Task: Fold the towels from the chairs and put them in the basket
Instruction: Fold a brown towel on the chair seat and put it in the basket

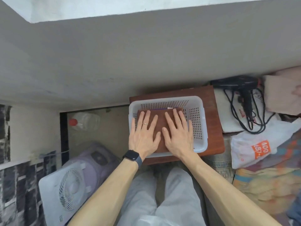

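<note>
A white perforated plastic basket [199,121] stands on a small reddish-brown wooden table [215,115] against the wall. A folded brown towel [160,121] lies on top inside the basket, with a strip of purple fabric [158,109] showing at its far edge. My left hand [144,132] and my right hand [178,132] both lie flat on the brown towel, palms down, fingers spread, holding nothing. A dark watch sits on my left wrist. The towel's near part is hidden under my hands.
A black hair dryer [239,85] with a tangled cord lies right of the table beside a white plastic bag [254,147] and pink fabric [280,95]. To the left, on the floor, stand a white fan [65,191] and a clear bottle [83,121]. My legs are just below the table.
</note>
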Action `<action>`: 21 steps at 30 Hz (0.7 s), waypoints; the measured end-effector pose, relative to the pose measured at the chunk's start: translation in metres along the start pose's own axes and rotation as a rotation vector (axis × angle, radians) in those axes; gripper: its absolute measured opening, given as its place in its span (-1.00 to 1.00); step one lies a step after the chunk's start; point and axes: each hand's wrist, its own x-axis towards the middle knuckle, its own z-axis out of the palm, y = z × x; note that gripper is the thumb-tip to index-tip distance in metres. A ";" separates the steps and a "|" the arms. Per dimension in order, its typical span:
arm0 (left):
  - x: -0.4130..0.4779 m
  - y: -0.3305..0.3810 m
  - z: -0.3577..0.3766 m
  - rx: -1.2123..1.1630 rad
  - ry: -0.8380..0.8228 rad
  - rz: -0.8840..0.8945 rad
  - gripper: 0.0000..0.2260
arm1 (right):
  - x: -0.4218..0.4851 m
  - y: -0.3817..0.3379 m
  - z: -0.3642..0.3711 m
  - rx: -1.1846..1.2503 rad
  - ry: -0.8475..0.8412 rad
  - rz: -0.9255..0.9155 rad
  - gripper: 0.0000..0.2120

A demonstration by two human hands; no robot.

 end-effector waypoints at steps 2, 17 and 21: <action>0.003 -0.002 0.012 0.011 -0.045 -0.015 -0.39 | 0.009 0.014 0.011 -0.052 -0.068 0.002 -0.42; 0.041 -0.012 0.050 0.067 -0.094 -0.008 -0.33 | 0.046 0.033 0.048 0.042 -0.142 0.035 -0.40; 0.044 -0.013 0.051 0.070 -0.111 -0.010 -0.33 | 0.047 0.032 0.050 0.031 -0.140 0.039 -0.41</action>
